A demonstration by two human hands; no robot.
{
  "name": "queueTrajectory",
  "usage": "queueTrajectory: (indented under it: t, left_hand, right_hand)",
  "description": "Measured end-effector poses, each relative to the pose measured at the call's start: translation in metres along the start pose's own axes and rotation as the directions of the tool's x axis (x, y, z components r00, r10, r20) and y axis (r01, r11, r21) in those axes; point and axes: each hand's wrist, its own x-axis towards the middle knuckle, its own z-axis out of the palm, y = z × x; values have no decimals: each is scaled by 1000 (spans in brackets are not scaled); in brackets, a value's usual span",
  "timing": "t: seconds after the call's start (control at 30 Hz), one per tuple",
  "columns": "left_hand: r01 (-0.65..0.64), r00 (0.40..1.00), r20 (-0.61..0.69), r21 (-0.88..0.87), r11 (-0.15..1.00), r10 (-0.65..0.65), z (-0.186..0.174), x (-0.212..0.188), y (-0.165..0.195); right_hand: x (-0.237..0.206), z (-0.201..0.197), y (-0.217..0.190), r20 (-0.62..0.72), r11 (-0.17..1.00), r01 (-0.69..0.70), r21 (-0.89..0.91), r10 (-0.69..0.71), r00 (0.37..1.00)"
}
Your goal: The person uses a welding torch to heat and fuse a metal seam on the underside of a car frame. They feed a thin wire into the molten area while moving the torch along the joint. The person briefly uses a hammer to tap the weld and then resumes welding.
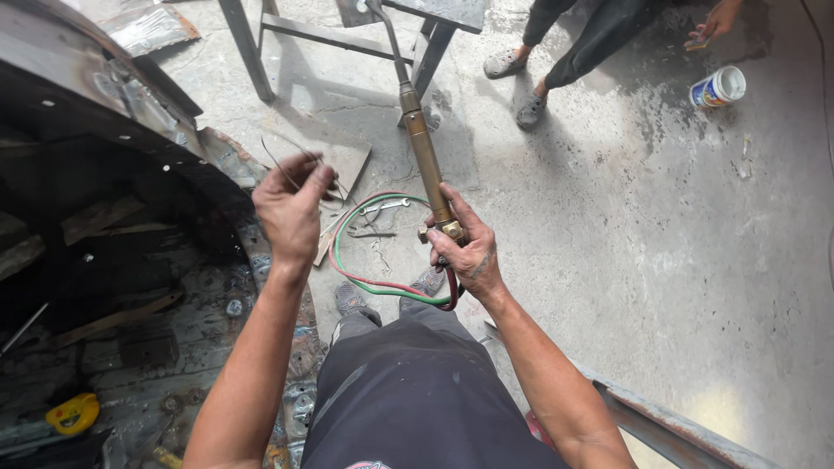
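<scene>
My right hand [465,247] grips the brass handle of a gas welding torch [423,143], whose long tube points away from me toward a metal stand. Red and green hoses [365,278] loop from the torch base down onto the concrete floor. My left hand [293,207] is raised to the left of the torch and pinches a thin bent wire rod [276,163] between its fingers. My dark trousers and grey shoes show below the hands.
A rusty, burnt car body panel [113,104] fills the left side. A metal stand [347,35] is ahead. Another person crouches at the top right near a tin can [718,87]. A wrench [382,207] and flat metal sheet lie on the floor. A steel beam [669,426] runs at the lower right.
</scene>
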Motion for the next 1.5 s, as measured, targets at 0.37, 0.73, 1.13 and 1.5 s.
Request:
queueTrajectory:
  t: [0.37,0.73,1.13,1.5]
  left_hand:
    - [153,955,254,11,988,-151,22,-30,-8]
    - [279,901,344,4,960,-263,40,-28,0]
    - [394,843,432,-85,915,-322,23,-35,-31]
    - [393,893,302,-165,905,-333,24,-63,-39]
  right_hand:
    - [4,15,-4,94,953,116,-281,-93,991]
    - [11,22,-9,84,976,-15,-217,34,996]
    - [2,21,11,47,968,-47,-248,60,997]
    - [-5,28,15,1,976,-107,-190,109,994]
